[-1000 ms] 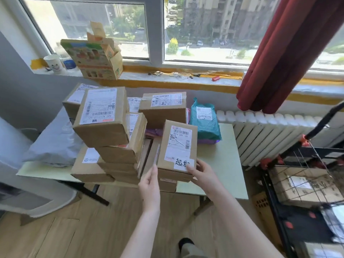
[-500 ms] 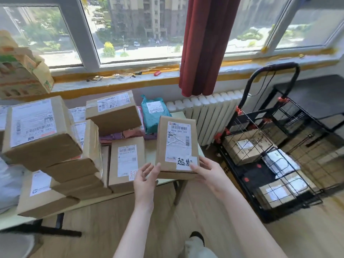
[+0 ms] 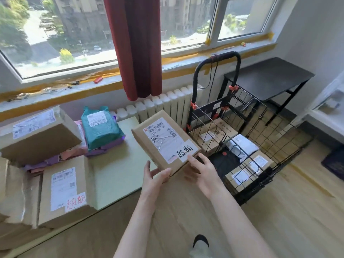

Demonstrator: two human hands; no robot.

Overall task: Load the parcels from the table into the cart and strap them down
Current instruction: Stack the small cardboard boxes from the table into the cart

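Leftmost, a stack of brown cardboard boxes (image 3: pixel 16 192) crowds the pale green table (image 3: pixel 115 174), with a flat box marked in red handwriting (image 3: pixel 63 190) at the near edge and a larger labelled box (image 3: pixel 37 135) behind it. Just beside that larger box lie pink and purple mailer bags (image 3: pixel 74 151), and a teal mailer bag (image 3: pixel 101 127) rests on top of them. Further right, the held parcel (image 3: pixel 165 142), a flat brown box with a white shipping label and black handwriting, is in the air, tilted, over the table's right end and close to the cart. The left hand (image 3: pixel 154 177) grips its near left corner, fingers curled around the bottom edge. The right hand (image 3: pixel 202 172) holds the near right corner, fingertips at the edge by the handwritten sticker. Behind the parcel a white radiator (image 3: pixel 167 103) stands under the sill, with a dark red curtain (image 3: pixel 137 43) hanging above it. To the right stands the black wire cart (image 3: pixel 275 138) on the wooden floor, its looped handle (image 3: pixel 216 58) upright. Inside it lie a brown box (image 3: pixel 214 138), a white bag (image 3: pixel 242 146) and a second labelled box (image 3: pixel 247 168). Beyond the cart a black side table (image 3: pixel 268 77) sits against the wall.
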